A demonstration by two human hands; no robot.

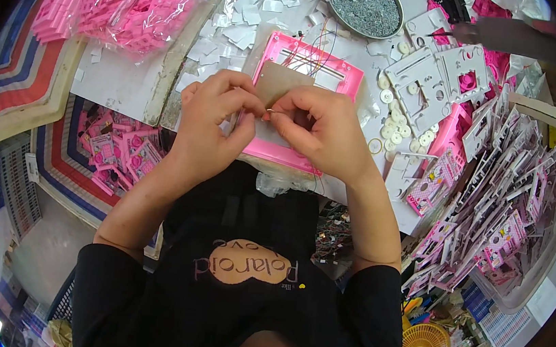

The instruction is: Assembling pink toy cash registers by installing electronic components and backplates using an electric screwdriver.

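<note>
One pink frame [279,153] at near edge of desk [375,62], one brown board [280,82] over it. Right hand [331,130] grip pinching one thin wire [270,110]; left hand [218,125] beside it, hold cannot be told.

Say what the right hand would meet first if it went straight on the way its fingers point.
Most likely the left hand: the right hand's fingers point leftward at its fingertips, close by, though depth is unclear.

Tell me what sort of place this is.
Probably a small assembly workshop: a round metal tray of small grey pieces, bagged pink plastic parts, and a pale plastic bin heaped with pink-and-white plastic panels suggest this.
</note>
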